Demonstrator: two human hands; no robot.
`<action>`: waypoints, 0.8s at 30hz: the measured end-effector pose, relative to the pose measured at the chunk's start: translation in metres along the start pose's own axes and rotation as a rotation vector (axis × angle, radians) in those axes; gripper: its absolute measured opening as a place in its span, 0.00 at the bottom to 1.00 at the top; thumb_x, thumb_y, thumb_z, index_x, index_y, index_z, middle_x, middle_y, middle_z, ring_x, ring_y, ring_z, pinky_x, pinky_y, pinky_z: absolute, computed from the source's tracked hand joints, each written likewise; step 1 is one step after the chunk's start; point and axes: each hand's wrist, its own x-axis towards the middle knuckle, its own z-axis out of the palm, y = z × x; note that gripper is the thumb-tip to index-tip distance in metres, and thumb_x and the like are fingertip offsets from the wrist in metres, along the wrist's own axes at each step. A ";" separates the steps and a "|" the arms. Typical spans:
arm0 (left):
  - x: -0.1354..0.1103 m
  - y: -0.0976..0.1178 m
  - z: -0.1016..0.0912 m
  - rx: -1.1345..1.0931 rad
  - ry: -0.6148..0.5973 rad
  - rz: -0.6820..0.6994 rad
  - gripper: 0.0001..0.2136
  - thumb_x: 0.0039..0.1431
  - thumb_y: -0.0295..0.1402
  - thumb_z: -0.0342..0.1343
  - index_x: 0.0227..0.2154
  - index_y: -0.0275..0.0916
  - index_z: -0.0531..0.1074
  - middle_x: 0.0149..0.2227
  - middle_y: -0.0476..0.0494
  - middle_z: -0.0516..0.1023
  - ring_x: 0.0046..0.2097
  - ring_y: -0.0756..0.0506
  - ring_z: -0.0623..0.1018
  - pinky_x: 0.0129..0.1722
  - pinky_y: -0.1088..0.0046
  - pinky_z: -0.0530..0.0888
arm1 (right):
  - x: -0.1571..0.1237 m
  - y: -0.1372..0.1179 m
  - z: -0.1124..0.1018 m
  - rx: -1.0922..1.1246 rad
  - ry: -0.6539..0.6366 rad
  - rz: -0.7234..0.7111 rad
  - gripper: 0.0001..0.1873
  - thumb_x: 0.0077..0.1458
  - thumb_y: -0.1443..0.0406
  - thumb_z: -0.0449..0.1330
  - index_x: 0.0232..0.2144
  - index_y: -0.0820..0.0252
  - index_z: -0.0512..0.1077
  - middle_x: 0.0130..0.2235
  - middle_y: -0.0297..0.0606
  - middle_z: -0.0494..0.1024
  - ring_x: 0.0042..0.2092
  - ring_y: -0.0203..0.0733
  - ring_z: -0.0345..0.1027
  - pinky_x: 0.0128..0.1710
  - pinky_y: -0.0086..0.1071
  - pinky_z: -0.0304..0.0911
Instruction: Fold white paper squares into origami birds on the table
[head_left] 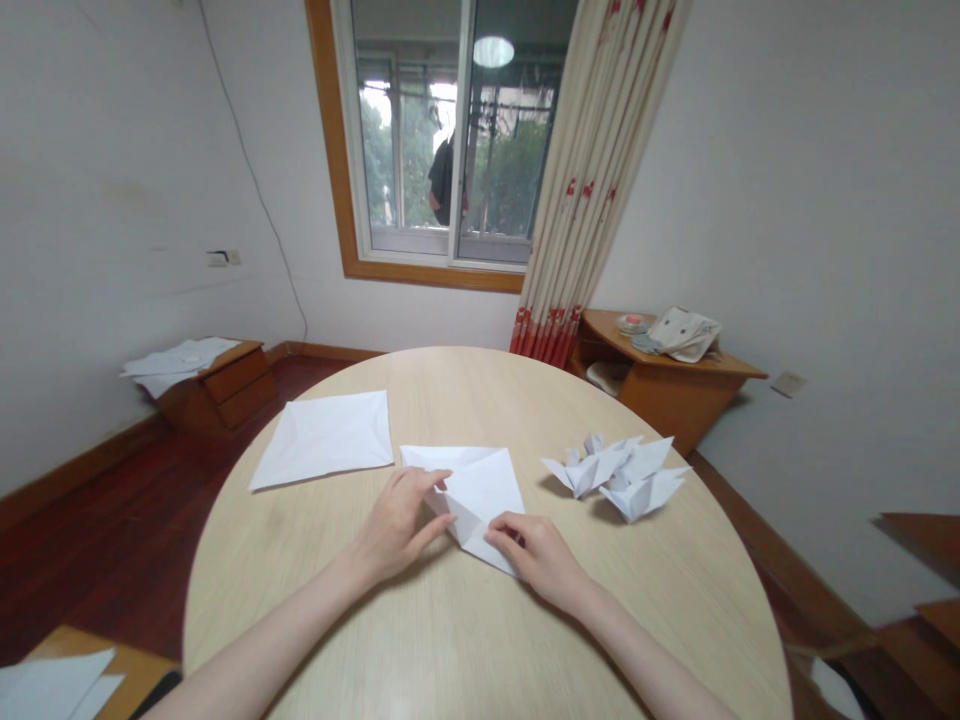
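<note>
Folded white paper (484,490), its inner folds partly hidden by both hands, has its long axis running from far left to near right. The left hand (397,525) and right hand (534,560) pinch its edges.

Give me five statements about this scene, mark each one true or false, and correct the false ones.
1. The left hand and right hand both touch a folded white paper sheet on the round wooden table. True.
2. The left hand grips a pair of scissors. False: it rests on the paper, and no scissors show.
3. A flat white paper square lies to the left of the hands. True.
4. The folded paper pieces sit inside a box. False: they lie directly on the tabletop, right of the hands.
5. A curtain with red trim hangs to the right of the window. True.
</note>
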 end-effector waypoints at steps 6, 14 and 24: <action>-0.001 0.001 0.006 0.085 0.114 0.086 0.20 0.65 0.34 0.50 0.58 0.41 0.55 0.50 0.36 0.69 0.52 0.39 0.70 0.51 0.57 0.69 | -0.001 -0.003 0.004 -0.100 0.000 -0.056 0.09 0.61 0.65 0.53 0.31 0.59 0.71 0.32 0.38 0.74 0.37 0.42 0.67 0.38 0.34 0.60; 0.001 0.003 0.013 0.078 0.214 0.225 0.18 0.62 0.24 0.52 0.50 0.44 0.55 0.52 0.38 0.65 0.54 0.42 0.69 0.55 0.49 0.67 | -0.002 -0.008 0.003 -0.178 -0.006 -0.136 0.02 0.57 0.69 0.57 0.32 0.59 0.70 0.34 0.37 0.73 0.40 0.43 0.63 0.41 0.36 0.60; -0.003 0.002 0.016 0.188 0.140 0.240 0.19 0.57 0.16 0.50 0.46 0.45 0.64 0.59 0.39 0.54 0.61 0.40 0.61 0.58 0.46 0.64 | -0.003 -0.008 0.003 -0.162 -0.033 -0.078 0.07 0.53 0.70 0.61 0.36 0.58 0.68 0.42 0.38 0.69 0.45 0.44 0.64 0.46 0.37 0.61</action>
